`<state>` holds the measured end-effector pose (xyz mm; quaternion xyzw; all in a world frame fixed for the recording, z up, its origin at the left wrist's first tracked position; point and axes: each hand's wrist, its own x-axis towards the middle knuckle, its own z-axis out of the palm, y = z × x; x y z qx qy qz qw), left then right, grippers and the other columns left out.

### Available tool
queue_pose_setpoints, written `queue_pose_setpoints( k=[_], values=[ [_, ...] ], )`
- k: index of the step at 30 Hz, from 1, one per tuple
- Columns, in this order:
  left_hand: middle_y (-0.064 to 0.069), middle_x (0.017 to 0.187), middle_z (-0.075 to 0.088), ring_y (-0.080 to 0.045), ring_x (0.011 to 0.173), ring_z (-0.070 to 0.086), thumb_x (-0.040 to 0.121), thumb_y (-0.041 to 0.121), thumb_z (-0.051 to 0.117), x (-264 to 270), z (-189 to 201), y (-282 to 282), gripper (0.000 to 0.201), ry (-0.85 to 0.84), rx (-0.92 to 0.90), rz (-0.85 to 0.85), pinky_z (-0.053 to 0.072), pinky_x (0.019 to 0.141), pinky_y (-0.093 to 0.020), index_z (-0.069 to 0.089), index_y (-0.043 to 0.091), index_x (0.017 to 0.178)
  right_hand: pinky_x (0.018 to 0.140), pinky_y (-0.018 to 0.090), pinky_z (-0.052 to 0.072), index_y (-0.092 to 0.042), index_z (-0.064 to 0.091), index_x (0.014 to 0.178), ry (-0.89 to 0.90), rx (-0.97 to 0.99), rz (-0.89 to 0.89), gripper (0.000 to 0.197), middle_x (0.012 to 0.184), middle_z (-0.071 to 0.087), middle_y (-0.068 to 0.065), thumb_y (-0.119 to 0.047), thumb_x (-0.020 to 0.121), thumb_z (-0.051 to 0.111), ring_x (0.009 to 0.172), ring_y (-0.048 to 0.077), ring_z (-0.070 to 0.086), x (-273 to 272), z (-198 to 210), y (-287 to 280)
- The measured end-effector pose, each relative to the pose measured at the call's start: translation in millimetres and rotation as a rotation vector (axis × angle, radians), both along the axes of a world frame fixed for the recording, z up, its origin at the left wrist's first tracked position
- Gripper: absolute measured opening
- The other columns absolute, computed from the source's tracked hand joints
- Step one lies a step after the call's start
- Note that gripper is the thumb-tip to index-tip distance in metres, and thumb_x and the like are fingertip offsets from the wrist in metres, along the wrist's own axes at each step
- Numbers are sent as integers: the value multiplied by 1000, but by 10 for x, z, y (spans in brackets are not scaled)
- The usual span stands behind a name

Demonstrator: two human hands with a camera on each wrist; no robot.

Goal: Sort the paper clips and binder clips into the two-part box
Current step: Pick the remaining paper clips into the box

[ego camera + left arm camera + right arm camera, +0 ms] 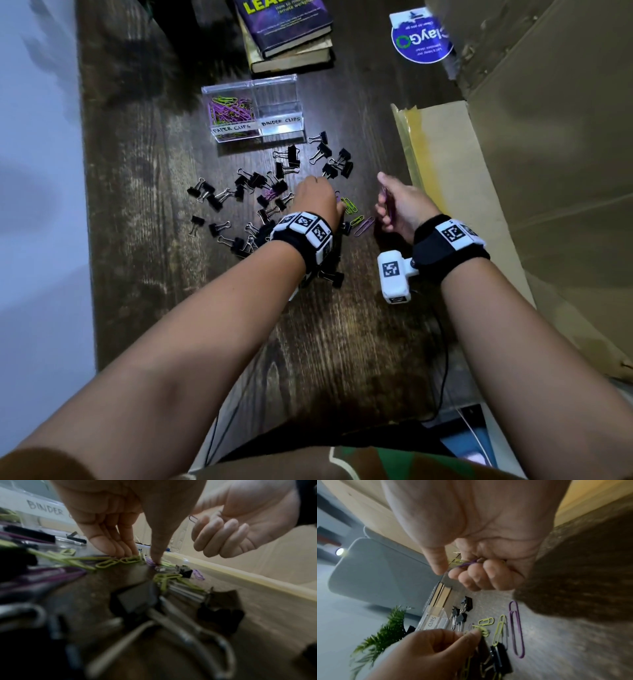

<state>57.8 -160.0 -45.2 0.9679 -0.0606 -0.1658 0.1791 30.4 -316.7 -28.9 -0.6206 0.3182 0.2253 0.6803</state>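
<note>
A clear two-part box (250, 83) stands at the table's far middle. Its left half, labelled PAPER CLIPS, holds purple and green clips; the half labelled BINDER CLIPS looks bare. Black binder clips (239, 186) lie scattered in front of it. Loose green and purple paper clips (358, 217) lie between my hands. My left hand (334, 202) points fingers down and pinches green paper clips (120, 562) against the table. My right hand (385, 198) hovers just to the right, fingers curled round a small bundle of purple and green paper clips (465, 563).
Stacked books (291, 37) lie behind the box, with a round blue card (421, 37) to their right. A large cardboard box (531, 171) borders the table's right side. A white wall runs along the left. A black cable (443, 359) trails near the front edge.
</note>
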Motion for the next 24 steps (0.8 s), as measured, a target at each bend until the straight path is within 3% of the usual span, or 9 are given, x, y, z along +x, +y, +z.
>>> queue_pose_setpoints(
  k=[4, 6, 9, 13, 17, 20, 23, 24],
  values=[
    [-20, 123, 50, -34, 120, 44, 89, 20, 61, 15, 9, 6, 37, 60, -18, 40, 38, 100, -39, 53, -3, 117, 42, 17, 24, -16, 45, 63, -15, -192, 56, 38, 52, 37, 2, -27, 99, 40, 41, 14, 30, 34, -43, 22],
    [-20, 125, 49, -35, 120, 44, 87, 15, 63, 21, 14, 22, 38, 83, 14, 23, 40, 101, -42, 52, -3, 118, 45, 22, 28, -16, 49, 66, -40, -387, 209, 32, 55, 40, 2, -21, 96, 39, 46, 18, 35, 71, -53, 60],
    [-21, 124, 50, -35, 119, 46, 86, 13, 64, 20, 22, 39, 40, 89, 49, -26, 39, 100, -40, 51, -3, 119, 61, 28, 35, -13, 54, 78, -78, -779, 509, 29, 68, 53, 2, -37, 94, 51, 62, 19, 49, 116, -36, 198],
    [-13, 109, 61, -28, 102, 57, 90, 15, 59, 28, 101, 119, 21, 72, -63, 64, 44, 84, -34, 55, 4, 107, 74, 34, 50, -8, 60, 101, -82, -982, 672, 31, 95, 66, 11, -36, 87, 62, 86, 28, 64, 166, -138, 390],
    [0, 90, 64, -15, 81, 57, 90, 16, 60, 25, 136, 282, 5, 119, -376, 274, 45, 74, -25, 58, 14, 93, 80, 32, 48, -3, 60, 110, -44, -965, 764, 30, 110, 66, 16, -26, 93, 56, 98, 32, 64, 230, -145, 462],
    [2, 80, 62, -13, 71, 60, 89, 7, 60, 13, 122, 403, 13, 246, -759, 457, 51, 68, -29, 57, 19, 86, 75, 29, 42, 1, 55, 113, -79, -940, 770, 28, 112, 62, 21, -19, 96, 47, 101, 34, 61, 198, -101, 443],
    [0, 73, 60, -10, 63, 61, 90, -3, 55, 3, 111, 492, 21, 320, -984, 532, 53, 62, -25, 62, 13, 102, 78, 31, 42, -12, 53, 85, -186, -799, 651, 11, 101, 63, 15, -17, 94, 50, 92, 27, 59, 141, -110, 299],
    [1, 73, 60, -8, 62, 61, 90, -4, 54, 2, 112, 511, 24, 342, -1010, 540, 53, 60, -22, 63, 11, 107, 77, 31, 41, -16, 48, 75, -199, -696, 582, 19, 95, 63, 10, -15, 93, 52, 86, 22, 57, 136, -121, 240]
  ],
)
